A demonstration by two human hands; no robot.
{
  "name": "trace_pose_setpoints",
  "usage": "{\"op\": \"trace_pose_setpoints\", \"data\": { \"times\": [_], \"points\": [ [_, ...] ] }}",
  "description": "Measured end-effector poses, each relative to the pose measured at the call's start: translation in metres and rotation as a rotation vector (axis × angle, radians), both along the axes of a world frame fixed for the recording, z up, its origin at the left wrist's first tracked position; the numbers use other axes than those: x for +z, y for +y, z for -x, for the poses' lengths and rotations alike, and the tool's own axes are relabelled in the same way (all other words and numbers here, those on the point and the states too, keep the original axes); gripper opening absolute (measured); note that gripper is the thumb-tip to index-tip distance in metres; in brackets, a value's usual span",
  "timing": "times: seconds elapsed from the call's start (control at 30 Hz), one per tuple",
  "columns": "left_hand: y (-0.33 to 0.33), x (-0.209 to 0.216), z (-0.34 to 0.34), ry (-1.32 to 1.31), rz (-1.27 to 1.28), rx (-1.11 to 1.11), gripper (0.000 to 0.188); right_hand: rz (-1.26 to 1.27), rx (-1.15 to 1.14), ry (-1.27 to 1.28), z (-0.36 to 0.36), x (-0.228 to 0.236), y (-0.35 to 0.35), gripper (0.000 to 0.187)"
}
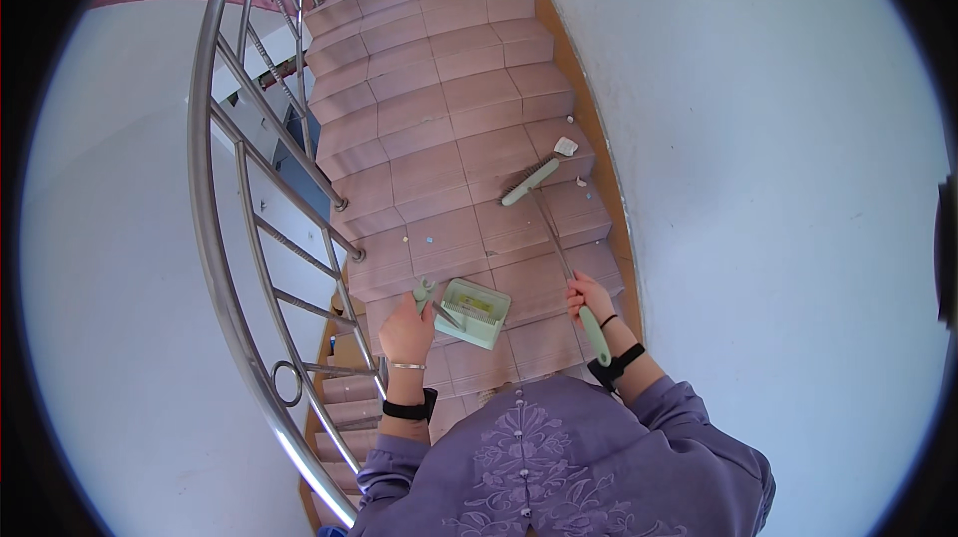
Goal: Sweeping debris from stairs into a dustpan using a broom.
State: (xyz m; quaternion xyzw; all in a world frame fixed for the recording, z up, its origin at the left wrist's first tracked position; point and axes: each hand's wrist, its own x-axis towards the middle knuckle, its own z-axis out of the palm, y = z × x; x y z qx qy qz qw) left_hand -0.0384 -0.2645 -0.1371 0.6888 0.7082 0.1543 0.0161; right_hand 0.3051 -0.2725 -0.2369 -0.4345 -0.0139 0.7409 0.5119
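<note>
My left hand [406, 334] is closed round the green handle of a dustpan [472, 335]. The pale green pan hangs or rests low over the steps, and I cannot tell which; something yellowish shows inside it. My right hand [590, 297] grips the metal stick of a broom [531, 182], just above its green end grip. The broom's bristled head lies slanted on a step up ahead at the right. Just beyond the head's right end sits a crumpled white scrap [566, 146], likely paper.
Pink tiled stairs [419, 128] climb ahead, with small bits of litter [429, 240] scattered on them. A curved metal railing [207, 158] runs along the left. A white wall [758, 188] with a brown skirting edge [567, 68] bounds the right side.
</note>
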Motion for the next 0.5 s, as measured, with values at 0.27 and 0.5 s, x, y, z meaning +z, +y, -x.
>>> {"op": "trace_pose_setpoints", "data": {
  "times": [0.27,0.5],
  "points": [
    [0.002,0.005,-0.003,0.012,0.026,-0.008,0.028,-0.049,0.135,-0.036,0.030,0.013,0.010,0.052],
    [0.010,0.001,0.001,0.037,0.017,-0.006,0.031,0.004,0.138,0.114,0.033,-0.007,0.041,0.039]
  ]
}}
